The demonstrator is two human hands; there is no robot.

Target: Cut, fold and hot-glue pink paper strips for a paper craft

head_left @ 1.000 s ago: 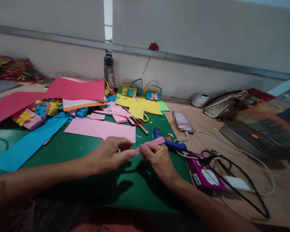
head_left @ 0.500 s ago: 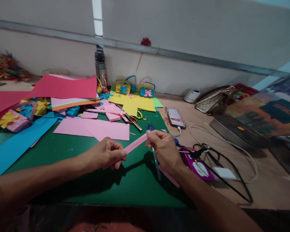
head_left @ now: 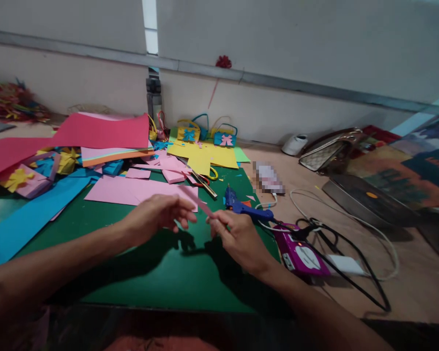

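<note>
A narrow pink paper strip (head_left: 204,206) is pinched at its lower end by my right hand (head_left: 237,239), and it slants up to the left. My left hand (head_left: 157,219) is apart from the strip's held end, its fingers loosely bent and spread with nothing seen between them. Both hands hover over the green cutting mat (head_left: 161,278). Beyond the left hand lies a pink paper sheet (head_left: 111,191). A blue glue gun (head_left: 247,208) rests just past my right hand, its nozzle pointing away.
A utility knife (head_left: 205,184) and scissors (head_left: 213,173) lie near yellow paper (head_left: 199,161). Small paper baskets (head_left: 189,134) stand behind. Blue paper (head_left: 36,214) and red sheets (head_left: 102,131) cover the left. At right are a purple power strip (head_left: 300,251), cables and a phone (head_left: 269,178).
My left hand has let go of the pink strip and moved slightly up and left. My right hand has moved down and left, and the strip now slants the other way, uncovering the glue gun.
</note>
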